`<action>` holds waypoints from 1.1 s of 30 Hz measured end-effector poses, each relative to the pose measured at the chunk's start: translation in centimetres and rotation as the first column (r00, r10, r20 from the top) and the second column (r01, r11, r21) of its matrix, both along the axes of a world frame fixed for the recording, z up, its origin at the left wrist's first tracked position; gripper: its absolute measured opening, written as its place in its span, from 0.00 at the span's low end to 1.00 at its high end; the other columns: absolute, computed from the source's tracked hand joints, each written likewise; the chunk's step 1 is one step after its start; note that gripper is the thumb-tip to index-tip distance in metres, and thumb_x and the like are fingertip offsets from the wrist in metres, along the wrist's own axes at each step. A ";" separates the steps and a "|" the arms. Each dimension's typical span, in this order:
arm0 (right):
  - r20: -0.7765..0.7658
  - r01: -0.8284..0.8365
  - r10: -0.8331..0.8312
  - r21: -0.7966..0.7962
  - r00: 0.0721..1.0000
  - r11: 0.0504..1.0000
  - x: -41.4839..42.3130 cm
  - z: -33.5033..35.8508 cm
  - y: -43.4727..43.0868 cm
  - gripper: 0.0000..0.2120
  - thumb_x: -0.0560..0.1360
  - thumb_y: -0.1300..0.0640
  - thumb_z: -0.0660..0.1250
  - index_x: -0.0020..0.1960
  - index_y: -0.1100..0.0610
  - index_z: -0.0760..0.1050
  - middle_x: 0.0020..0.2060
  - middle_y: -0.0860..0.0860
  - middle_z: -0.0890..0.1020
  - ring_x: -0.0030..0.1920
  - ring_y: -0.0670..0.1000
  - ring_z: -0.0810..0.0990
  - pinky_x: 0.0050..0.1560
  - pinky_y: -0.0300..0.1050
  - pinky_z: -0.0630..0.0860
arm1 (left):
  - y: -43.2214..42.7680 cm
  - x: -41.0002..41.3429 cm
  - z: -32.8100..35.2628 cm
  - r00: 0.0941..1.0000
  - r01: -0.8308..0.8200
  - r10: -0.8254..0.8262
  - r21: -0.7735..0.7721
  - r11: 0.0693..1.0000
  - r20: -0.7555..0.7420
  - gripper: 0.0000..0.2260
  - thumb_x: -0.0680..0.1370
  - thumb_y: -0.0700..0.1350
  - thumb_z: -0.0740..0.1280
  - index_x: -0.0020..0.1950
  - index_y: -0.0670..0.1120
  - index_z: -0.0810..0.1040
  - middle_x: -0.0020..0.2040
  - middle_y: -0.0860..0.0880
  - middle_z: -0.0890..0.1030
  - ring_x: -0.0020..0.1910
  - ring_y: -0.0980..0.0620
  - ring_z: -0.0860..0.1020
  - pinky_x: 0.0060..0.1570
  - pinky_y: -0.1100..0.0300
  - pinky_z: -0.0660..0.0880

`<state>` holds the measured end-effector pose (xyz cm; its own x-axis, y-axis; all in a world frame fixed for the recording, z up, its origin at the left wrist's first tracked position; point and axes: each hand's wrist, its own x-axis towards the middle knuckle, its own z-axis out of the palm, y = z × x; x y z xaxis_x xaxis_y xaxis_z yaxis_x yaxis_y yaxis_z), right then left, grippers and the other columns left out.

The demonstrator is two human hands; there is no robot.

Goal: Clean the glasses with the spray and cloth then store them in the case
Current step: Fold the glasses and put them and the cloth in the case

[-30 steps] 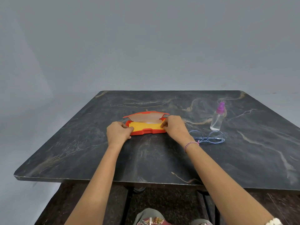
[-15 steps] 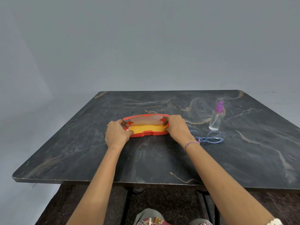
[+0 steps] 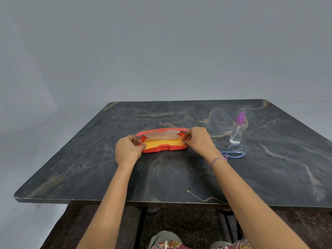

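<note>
Dark marble table [image 3: 179,177] holds the orange hard-shell glasses case [image 3: 161,149]; its lid has dropped lower than a second ago. Your left hand [image 3: 128,151] and right hand [image 3: 199,141] pinch the yellow cloth [image 3: 161,143] inside, likely pulling it out. Clear spray bottle [image 3: 237,131] stands beyond your right wrist, blue-framed glasses [image 3: 233,152] just beside it.

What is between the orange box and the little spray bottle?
In the head view, the right hand grips the near end of the case; beyond it only bare table reaches the spray bottle.
</note>
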<state>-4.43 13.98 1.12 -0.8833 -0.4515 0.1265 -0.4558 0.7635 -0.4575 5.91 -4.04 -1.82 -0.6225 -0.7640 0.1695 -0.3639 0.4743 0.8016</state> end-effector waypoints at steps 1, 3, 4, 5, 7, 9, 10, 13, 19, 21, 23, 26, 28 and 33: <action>0.010 -0.002 0.002 -0.020 1.000 1.000 0.2 0.2 0.3 0.07 0.72 0.63 0.70 0.49 0.59 0.83 0.49 0.55 0.83 0.53 0.53 0.79 0.57 0.44 0.74 | 0.0 0.1 0.0 1.000 -0.010 0.010 -0.007 1.000 -0.008 0.06 0.67 0.45 0.76 0.37 0.51 0.79 0.43 0.49 0.82 0.46 0.49 0.79 0.48 0.52 0.77; 0.026 0.004 -0.003 -0.043 1.000 0.999 0.4 0.6 0.7 0.05 0.72 0.64 0.70 0.47 0.60 0.83 0.47 0.55 0.84 0.51 0.52 0.80 0.55 0.43 0.75 | 0.1 0.3 0.0 0.999 -0.036 0.035 -0.033 0.999 -0.018 0.09 0.67 0.46 0.76 0.34 0.54 0.76 0.45 0.47 0.81 0.47 0.48 0.79 0.48 0.52 0.77; 0.028 0.005 -0.004 -0.044 1.000 0.999 0.4 0.7 0.9 0.05 0.71 0.64 0.70 0.46 0.60 0.82 0.46 0.55 0.84 0.50 0.52 0.81 0.54 0.43 0.75 | 0.3 0.4 0.2 0.999 -0.044 0.043 -0.055 0.998 -0.017 0.10 0.67 0.47 0.75 0.33 0.54 0.74 0.45 0.47 0.80 0.47 0.47 0.79 0.47 0.52 0.76; 0.030 0.005 -0.003 -0.041 1.000 0.999 0.4 0.8 1.1 0.04 0.71 0.64 0.71 0.46 0.60 0.82 0.45 0.55 0.84 0.50 0.52 0.81 0.55 0.44 0.75 | 0.4 0.5 0.4 0.999 -0.049 0.048 -0.077 0.996 -0.015 0.11 0.67 0.47 0.75 0.33 0.54 0.73 0.45 0.46 0.80 0.47 0.47 0.79 0.46 0.52 0.76; 0.031 0.004 -0.003 -0.035 1.000 0.999 0.5 1.1 1.4 0.04 0.70 0.63 0.72 0.45 0.60 0.83 0.45 0.55 0.85 0.50 0.51 0.81 0.56 0.46 0.75 | 0.9 0.8 0.8 0.999 -0.053 0.051 -0.130 0.990 -0.014 0.10 0.68 0.48 0.75 0.36 0.52 0.74 0.46 0.46 0.79 0.48 0.48 0.78 0.42 0.54 0.73; 0.024 0.011 -0.010 -0.049 1.000 0.999 0.6 1.2 1.9 0.04 0.70 0.62 0.72 0.45 0.59 0.83 0.43 0.55 0.84 0.48 0.50 0.80 0.53 0.44 0.75 | 1.7 1.2 1.3 0.998 -0.060 0.056 -0.190 0.980 -0.023 0.09 0.70 0.47 0.74 0.39 0.50 0.74 0.47 0.45 0.78 0.50 0.48 0.76 0.41 0.56 0.69; 0.015 0.015 -0.014 -0.066 1.000 0.998 0.6 1.4 2.3 0.05 0.70 0.62 0.72 0.46 0.59 0.83 0.41 0.55 0.84 0.46 0.49 0.79 0.48 0.41 0.75 | 2.1 1.3 1.6 0.998 -0.061 0.055 -0.217 0.974 -0.032 0.08 0.70 0.47 0.74 0.41 0.49 0.75 0.48 0.45 0.78 0.50 0.48 0.75 0.41 0.57 0.68; -0.029 0.026 -0.030 -0.132 0.999 0.991 0.6 1.8 3.8 0.04 0.71 0.62 0.72 0.46 0.58 0.83 0.30 0.47 0.77 0.35 0.44 0.74 0.38 0.36 0.69 | 3.7 1.2 2.4 0.997 -0.041 0.022 -0.256 0.966 -0.078 0.07 0.70 0.47 0.73 0.44 0.48 0.76 0.48 0.46 0.77 0.49 0.49 0.75 0.43 0.58 0.67; -0.102 0.066 -0.087 -0.196 0.991 0.978 -0.1 2.7 8.4 0.05 0.71 0.62 0.71 0.47 0.60 0.82 0.31 0.47 0.77 0.31 0.39 0.71 0.31 0.24 0.66 | 8.5 -1.1 3.0 0.966 0.197 -0.223 -0.189 0.962 -0.131 0.03 0.72 0.45 0.72 0.43 0.46 0.81 0.37 0.53 0.79 0.37 0.57 0.76 0.40 0.64 0.68; -0.115 0.083 -0.101 -0.145 0.988 0.986 -0.4 2.5 9.9 0.06 0.72 0.62 0.71 0.49 0.60 0.82 0.34 0.51 0.80 0.32 0.42 0.73 0.35 0.26 0.67 | 10.3 -2.1 2.5 0.937 0.311 -0.332 -0.169 0.935 -0.112 0.02 0.72 0.43 0.72 0.42 0.45 0.82 0.35 0.53 0.79 0.33 0.59 0.74 0.38 0.65 0.67; -0.132 0.119 -0.132 -0.101 0.982 0.988 -0.5 2.3 11.2 0.07 0.72 0.61 0.71 0.50 0.60 0.82 0.41 0.56 0.83 0.39 0.49 0.78 0.43 0.35 0.71 | 11.9 -3.0 1.9 0.900 0.405 -0.421 -0.143 0.903 -0.112 0.01 0.72 0.41 0.71 0.42 0.45 0.83 0.35 0.51 0.80 0.31 0.57 0.75 0.39 0.62 0.72; -0.154 0.139 -0.141 -0.026 0.978 0.990 -0.6 1.8 12.8 0.07 0.73 0.61 0.70 0.50 0.61 0.83 0.45 0.58 0.83 0.44 0.53 0.79 0.47 0.40 0.71 | 13.5 -4.0 1.1 0.877 0.457 -0.472 -0.149 0.877 -0.088 0.05 0.73 0.41 0.71 0.47 0.45 0.83 0.35 0.52 0.79 0.30 0.60 0.74 0.40 0.63 0.73; -0.173 0.134 -0.128 0.025 0.977 0.991 -0.7 1.6 13.4 0.08 0.73 0.61 0.70 0.51 0.61 0.83 0.48 0.58 0.81 0.48 0.55 0.79 0.50 0.43 0.71 | 14.1 -4.5 0.9 0.871 0.469 -0.486 -0.186 0.864 -0.063 0.07 0.73 0.42 0.71 0.50 0.45 0.83 0.36 0.52 0.80 0.30 0.62 0.73 0.40 0.66 0.72; -0.182 0.109 -0.095 0.068 0.979 0.992 -1.1 1.1 14.5 0.09 0.74 0.62 0.69 0.53 0.60 0.82 0.51 0.57 0.79 0.52 0.56 0.78 0.53 0.42 0.71 | 14.7 -4.8 1.0 0.864 0.484 -0.503 -0.241 0.841 -0.022 0.06 0.74 0.42 0.71 0.50 0.45 0.84 0.42 0.48 0.85 0.35 0.57 0.77 0.42 0.67 0.72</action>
